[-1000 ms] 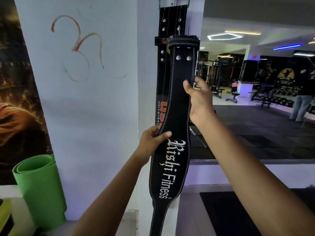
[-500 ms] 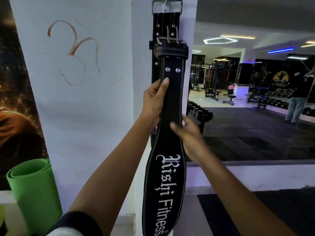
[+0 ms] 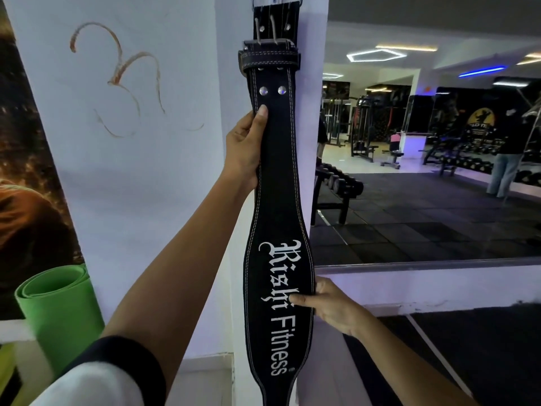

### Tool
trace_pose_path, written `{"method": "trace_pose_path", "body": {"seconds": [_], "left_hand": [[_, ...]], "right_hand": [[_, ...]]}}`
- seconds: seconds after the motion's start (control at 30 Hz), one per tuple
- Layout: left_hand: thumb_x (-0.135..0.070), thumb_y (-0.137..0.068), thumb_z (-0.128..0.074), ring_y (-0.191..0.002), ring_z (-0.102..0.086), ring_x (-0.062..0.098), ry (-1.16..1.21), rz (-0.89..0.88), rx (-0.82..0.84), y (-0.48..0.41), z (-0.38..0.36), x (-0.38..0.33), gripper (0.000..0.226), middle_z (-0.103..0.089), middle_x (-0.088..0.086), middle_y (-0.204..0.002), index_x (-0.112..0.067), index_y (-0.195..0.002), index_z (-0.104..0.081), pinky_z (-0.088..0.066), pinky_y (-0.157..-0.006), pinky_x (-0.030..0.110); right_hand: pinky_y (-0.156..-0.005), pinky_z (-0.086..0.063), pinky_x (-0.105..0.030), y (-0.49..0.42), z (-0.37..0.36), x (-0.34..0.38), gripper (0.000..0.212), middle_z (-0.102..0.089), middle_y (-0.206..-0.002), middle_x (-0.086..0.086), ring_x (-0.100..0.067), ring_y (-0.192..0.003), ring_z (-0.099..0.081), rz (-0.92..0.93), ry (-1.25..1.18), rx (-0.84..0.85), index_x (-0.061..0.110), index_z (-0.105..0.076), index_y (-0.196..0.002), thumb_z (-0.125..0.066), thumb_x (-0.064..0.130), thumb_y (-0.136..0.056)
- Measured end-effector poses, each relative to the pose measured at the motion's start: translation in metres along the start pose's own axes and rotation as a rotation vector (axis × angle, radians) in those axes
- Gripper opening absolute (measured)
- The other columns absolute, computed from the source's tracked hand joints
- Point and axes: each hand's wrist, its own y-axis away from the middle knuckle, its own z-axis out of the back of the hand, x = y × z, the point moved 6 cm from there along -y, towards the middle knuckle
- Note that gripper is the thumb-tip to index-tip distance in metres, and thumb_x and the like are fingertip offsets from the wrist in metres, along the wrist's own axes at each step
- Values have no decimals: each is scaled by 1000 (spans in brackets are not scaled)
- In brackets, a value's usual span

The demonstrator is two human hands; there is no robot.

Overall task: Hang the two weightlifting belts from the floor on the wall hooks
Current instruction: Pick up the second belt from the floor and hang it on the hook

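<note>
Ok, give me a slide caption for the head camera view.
Both hands, left hand and right hand, steady a black leather weightlifting belt hanging against a white pillar.

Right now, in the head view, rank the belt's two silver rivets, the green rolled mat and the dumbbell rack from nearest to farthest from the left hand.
From the left hand:
1. Silver rivets, just above its fingertips on the belt.
2. Dumbbell rack, to the right, seen in the mirror.
3. Green rolled mat, far lower left.

Bare forearms, left sleeve white with a black cuff, right arm unsleeved
</note>
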Motion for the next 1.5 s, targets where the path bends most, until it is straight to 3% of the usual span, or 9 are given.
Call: {"method": "trace_pose_path", "body": {"seconds": [0.17, 0.43, 0.57, 0.73, 1.07, 1.2, 1.27, 1.4, 1.5], "left_hand": [[-28, -93, -54, -72, -69, 10, 1, 4, -8, 3, 0, 1, 21, -73, -1, -82, -13, -96, -68, -56, -65, 25], [-27, -93, -54, -72, -70, 9, -10, 1, 22, 9, -1, -1, 19, -75, -5, -78, -16, -93, -69, -56, -64, 23], [-26, -93, -54, -71, -70, 9, -14, -19, 32, 6, -4, -7, 19, -75, -5, -77, -15, -92, -69, -57, -63, 23], [-26, -93, -55, -71, -69, 11, -39, -53, 42, 1, -4, -17, 20, -73, 0, -80, -12, -95, -68, -57, -64, 24], [-27, -92, -56, -72, -67, 17, -49, 15, 61, 7, -2, 0, 20, -70, 7, -84, -11, -87, -69, -57, -70, 28], [-28, -92, -56, -86, -65, 24, -68, 22, 97, 9, -2, 9, 21, -67, 14, -95, -11, -93, -69, -55, -80, 35], [-28, -92, -55, -90, -65, 25, -80, 45, 115, 11, 0, 12, 22, -67, 14, -98, -12, -96, -69, -54, -86, 40], [-24, -94, -53, -87, -68, 14, -145, 69, 155, 9, 2, 11, 24, -69, 6, -98, -11, -109, -65, -56, -84, 32], [-26, -94, -53, -86, -64, 13, -146, 53, 28, -7, 6, -6, 42, -64, 4, -110, -11, -132, -47, -54, -78, 31]], "right_hand": [[-91, -54, -31, -8, 2, 44, 34, -73, -107, -4, -20, -106, -67, 121, -158, -37, 16, -66, -106, -66, 23, -73], [-82, -55, -22, -2, -6, 30, 31, -75, -102, -2, -19, -100, -69, 115, -103, -72, 16, -67, -102, -71, 15, -71], [-91, -52, -29, -16, -6, 79, 24, -71, -104, -4, -20, -101, -66, 210, -77, -65, 15, -66, -104, -65, 8, -82], [-84, -54, -18, -26, -12, 136, 20, -71, -97, 4, -6, -89, -69, 360, -109, -73, 16, -66, -101, -60, 5, -86], [-101, -45, -55, -38, 1, 223, 4, -65, -88, -6, -27, -97, -61, 548, -208, -364, 14, -61, -86, -59, 16, -89], [-104, -44, -49, -47, 6, 259, 42, -60, -121, -12, -29, -118, -57, 548, -303, -343, 12, -45, -121, -63, 27, -86], [-104, -44, -49, -52, 5, 272, 48, -59, -115, -7, -24, -114, -56, 518, -230, -351, 12, -44, -122, -63, 36, -85], [-89, -49, -43, -58, 11, 282, 15, -54, -78, 1, -18, -80, -55, 518, -146, -498, 10, -52, -98, -55, 23, -92], [-94, -47, -49, -62, 14, 272, 7, -58, -81, -2, -22, -86, -55, 516, -152, -552, 13, -54, -91, -57, 19, -90]]}}
